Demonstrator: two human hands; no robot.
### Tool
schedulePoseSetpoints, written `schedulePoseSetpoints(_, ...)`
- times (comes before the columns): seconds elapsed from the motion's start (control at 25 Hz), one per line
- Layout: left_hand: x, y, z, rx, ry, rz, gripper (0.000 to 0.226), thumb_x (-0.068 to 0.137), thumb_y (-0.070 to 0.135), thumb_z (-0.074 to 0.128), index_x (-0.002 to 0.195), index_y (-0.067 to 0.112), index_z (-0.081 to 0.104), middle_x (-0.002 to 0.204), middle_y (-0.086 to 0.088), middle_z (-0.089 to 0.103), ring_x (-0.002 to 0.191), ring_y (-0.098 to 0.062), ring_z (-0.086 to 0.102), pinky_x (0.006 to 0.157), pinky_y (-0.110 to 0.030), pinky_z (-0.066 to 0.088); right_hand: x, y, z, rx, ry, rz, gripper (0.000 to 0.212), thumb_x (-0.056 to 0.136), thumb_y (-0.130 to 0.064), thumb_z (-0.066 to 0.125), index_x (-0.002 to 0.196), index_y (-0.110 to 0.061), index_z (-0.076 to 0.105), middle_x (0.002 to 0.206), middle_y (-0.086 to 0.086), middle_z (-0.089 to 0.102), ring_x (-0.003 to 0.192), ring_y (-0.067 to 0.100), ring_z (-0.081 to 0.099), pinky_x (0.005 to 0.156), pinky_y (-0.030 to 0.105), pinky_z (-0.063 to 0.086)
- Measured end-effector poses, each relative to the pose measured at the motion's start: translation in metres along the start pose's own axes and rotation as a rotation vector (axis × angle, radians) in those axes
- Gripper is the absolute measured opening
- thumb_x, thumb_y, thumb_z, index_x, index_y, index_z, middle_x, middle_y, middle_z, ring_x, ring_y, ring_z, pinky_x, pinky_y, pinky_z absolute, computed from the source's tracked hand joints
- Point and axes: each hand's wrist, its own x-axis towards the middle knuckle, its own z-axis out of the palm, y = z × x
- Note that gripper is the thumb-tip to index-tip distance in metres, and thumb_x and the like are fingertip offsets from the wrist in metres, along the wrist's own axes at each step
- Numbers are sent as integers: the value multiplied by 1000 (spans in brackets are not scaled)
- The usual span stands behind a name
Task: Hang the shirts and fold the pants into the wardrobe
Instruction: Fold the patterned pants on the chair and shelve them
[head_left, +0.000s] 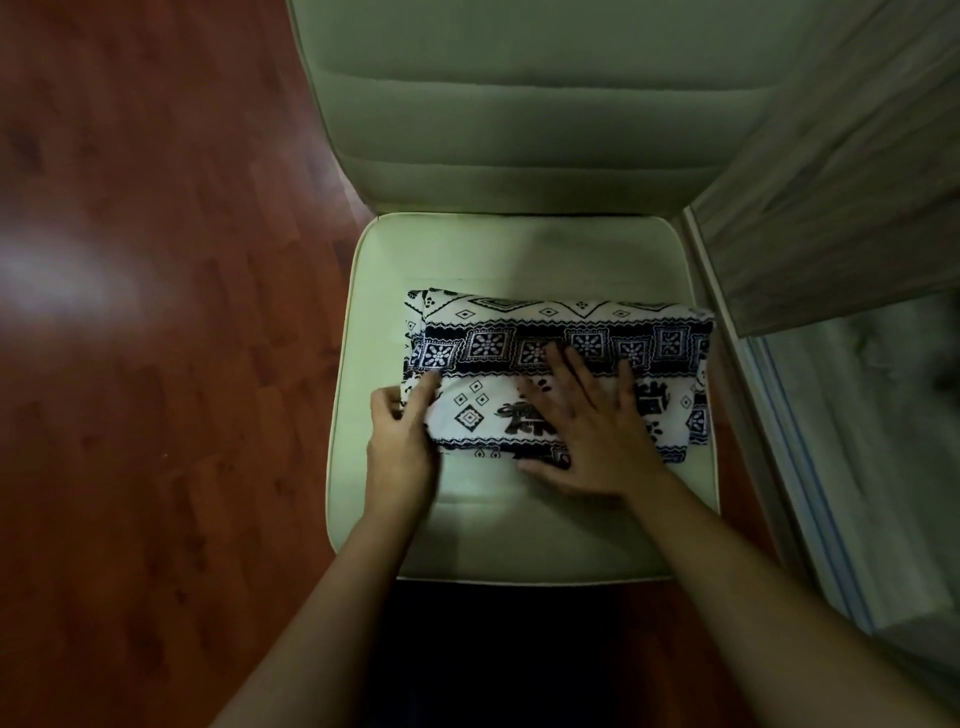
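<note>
A pair of white pants with a dark blue elephant and tile print lies folded into a flat rectangle on the seat of a pale green chair. My left hand holds the folded bundle's left end, fingers curled round the edge with the thumb beneath. My right hand lies flat on top of the pants near the middle, fingers spread and straight, pressing the fabric down.
The chair's padded backrest rises behind the seat. Reddish wooden floor spreads to the left. A grey wood-grain wardrobe panel and a sliding-door track stand close on the right.
</note>
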Motion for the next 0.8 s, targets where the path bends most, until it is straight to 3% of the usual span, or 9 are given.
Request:
schedulePoseSetpoints(0.08, -6, 1, -1, 179, 39, 18, 52, 82, 2, 53, 125, 32, 51, 114, -9, 44, 96, -32, 49, 83, -38, 39, -6, 2, 0, 75, 67, 25, 79, 82, -78, 10, 147, -37, -8, 154, -2, -28, 143, 17, -21, 108, 54, -20)
schedulePoseSetpoints(0.16, -6, 12, -8, 232, 210, 39, 29, 82, 18, 46, 106, 22, 62, 125, -16, 47, 111, -33, 43, 92, -46, 32, -6, 1, -8, 222, 187, 168, 64, 89, -68, 5, 146, -41, -4, 155, -10, -22, 143, 14, -18, 107, 49, -23)
schedulePoseSetpoints(0.2, 0, 23, -11, 193, 265, 69, 29, 81, 23, 41, 99, 17, 64, 130, -18, 46, 116, -32, 41, 95, -48, 30, -3, -1, -11, 281, 245, 252, 60, 92, -63, 6, 147, -41, -1, 155, -12, -16, 144, 14, -15, 108, 47, -22)
schedulePoseSetpoints(0.28, 11, 40, -5, 203, 247, 173, 40, 86, 28, 36, 113, 14, 63, 143, -17, 41, 128, -31, 39, 104, -50, 29, 1, -7, -12, 302, 293, 350, 59, 94, -58, 8, 147, -35, 2, 155, -10, -8, 143, 13, -15, 111, 48, -16)
schedulePoseSetpoints(0.36, 15, 38, 13, 346, 134, 291, 53, 94, 36, 29, 143, 16, 36, 156, -5, 19, 144, -21, 16, 112, -49, 17, -1, -10, -4, 226, 230, 406, 63, 91, -62, 7, 147, -36, -6, 155, -8, -19, 142, 13, -23, 109, 57, -14)
schedulePoseSetpoints(0.44, 11, 17, 29, 491, 35, 363, 61, 96, 49, 19, 150, 23, 6, 157, 0, 4, 145, -15, -5, 114, -48, 8, -9, -2, 6, 145, 145, 440, 68, 87, -70, 8, 145, -41, -12, 151, -10, -30, 141, 20, -26, 105, 67, -10)
schedulePoseSetpoints(0.48, 8, 4, 32, 541, 12, 381, 65, 94, 54, 17, 150, 25, -2, 157, -2, 2, 145, -18, -6, 114, -49, 9, -14, 4, 10, 135, 114, 441, 70, 85, -73, 8, 145, -43, -11, 151, -11, -31, 141, 24, -26, 103, 70, -8)
schedulePoseSetpoints(0.6, 12, -7, 27, 537, -71, 302, 81, 87, 64, 23, 149, 21, -8, 157, -5, -4, 145, -31, 1, 112, -47, 12, -19, 16, 14, 166, 60, 428, 76, 79, -79, 13, 143, -48, -12, 150, -14, -33, 141, 32, -22, 102, 70, -7)
schedulePoseSetpoints(0.8, 17, 5, 14, 442, -173, 222, 85, 84, 69, 13, 149, 21, -13, 154, 6, -18, 145, -22, -13, 115, -41, 5, -23, 27, 15, 261, 120, 524, 73, 81, -76, 3, 143, -42, -16, 153, -3, -24, 143, 21, -15, 109, 60, -9)
